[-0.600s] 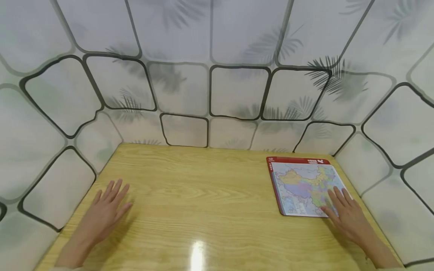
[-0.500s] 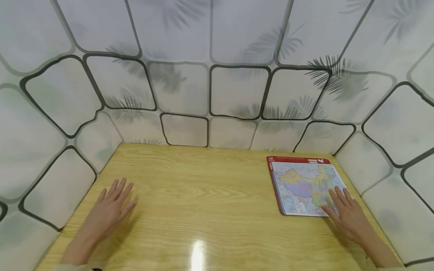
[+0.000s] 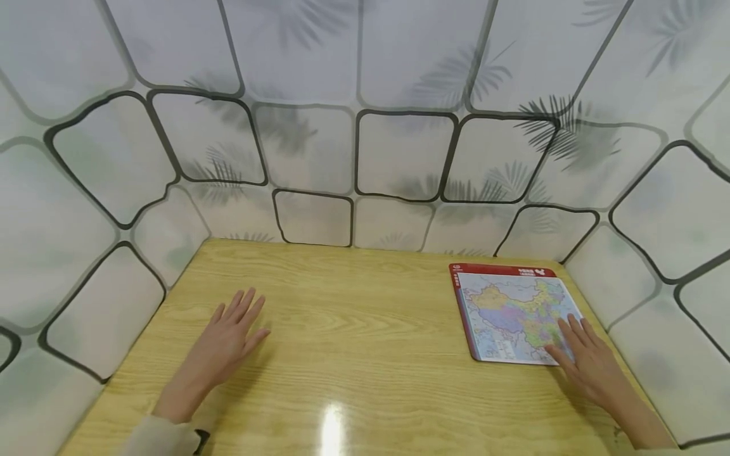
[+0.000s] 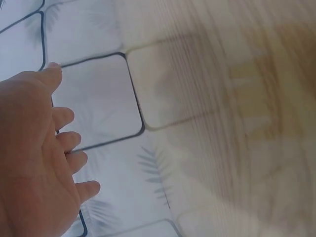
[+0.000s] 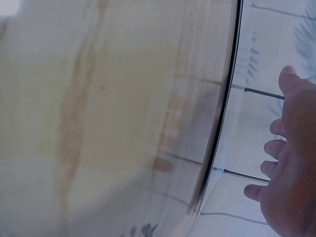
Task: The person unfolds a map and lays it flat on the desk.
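Observation:
A flat board printed with a map of China (image 3: pixel 507 316), with a red band along its top and left side, lies at the right of the wooden table. My right hand (image 3: pixel 590 367) is spread over the board's lower right corner, fingers straight; whether it touches is hard to tell. Over the left part of the table is my left hand (image 3: pixel 219 348), palm down, fingers extended and holding nothing. In the left wrist view the left hand (image 4: pixel 37 153) shows its palm side and fingertips. The right wrist view shows the right hand (image 5: pixel 291 158) at the right edge, nothing gripped.
The wooden table (image 3: pixel 342 316) meets patterned wall panels (image 3: pixel 399 158) at the back and on both sides. A bright light reflection falls on the table's near middle. A dark band shows beside the sleeve (image 3: pixel 162 437) at the left wrist.
My left hand has moved right and slightly farther from me over the table, bringing more of its sleeve into view. The right hand and map board have hardly moved.

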### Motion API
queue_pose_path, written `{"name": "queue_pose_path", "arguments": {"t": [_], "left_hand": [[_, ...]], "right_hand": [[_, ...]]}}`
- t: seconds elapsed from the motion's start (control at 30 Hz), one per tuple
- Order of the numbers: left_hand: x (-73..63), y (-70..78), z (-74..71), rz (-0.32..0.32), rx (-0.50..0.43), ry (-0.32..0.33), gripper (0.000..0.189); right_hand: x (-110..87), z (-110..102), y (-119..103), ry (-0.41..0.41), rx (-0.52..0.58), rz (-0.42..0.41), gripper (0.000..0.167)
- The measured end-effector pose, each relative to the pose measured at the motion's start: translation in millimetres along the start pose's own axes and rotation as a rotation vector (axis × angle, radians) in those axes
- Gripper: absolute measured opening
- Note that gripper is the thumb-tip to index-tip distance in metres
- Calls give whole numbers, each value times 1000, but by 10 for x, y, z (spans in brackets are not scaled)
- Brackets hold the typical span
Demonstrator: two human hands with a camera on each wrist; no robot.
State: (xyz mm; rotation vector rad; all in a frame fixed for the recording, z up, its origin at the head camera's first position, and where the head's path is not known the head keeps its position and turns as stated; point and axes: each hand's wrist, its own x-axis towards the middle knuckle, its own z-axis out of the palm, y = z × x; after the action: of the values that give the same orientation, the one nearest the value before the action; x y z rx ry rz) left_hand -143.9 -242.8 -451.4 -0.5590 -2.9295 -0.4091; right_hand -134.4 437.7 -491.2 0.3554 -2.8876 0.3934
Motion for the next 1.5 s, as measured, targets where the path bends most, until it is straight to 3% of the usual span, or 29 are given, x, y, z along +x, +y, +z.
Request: {"name": "queue_pose_path", "arguments": {"t": [0.4, 0.93, 1.23, 1.5], "left_hand": [[342, 497, 216, 127, -25, 57, 65], [798, 1265, 541, 287, -64, -37, 63], [1034, 1735, 835, 362, 18, -76, 59], [1181, 2082, 1109, 377, 85, -67, 54]], "right_hand": [[5, -1, 60, -10, 2, 68, 69], [0, -14, 155, 1, -17, 104, 67], [17, -58, 220, -80, -25, 180, 70], [15, -51, 267, -105, -67, 220, 70]]}}
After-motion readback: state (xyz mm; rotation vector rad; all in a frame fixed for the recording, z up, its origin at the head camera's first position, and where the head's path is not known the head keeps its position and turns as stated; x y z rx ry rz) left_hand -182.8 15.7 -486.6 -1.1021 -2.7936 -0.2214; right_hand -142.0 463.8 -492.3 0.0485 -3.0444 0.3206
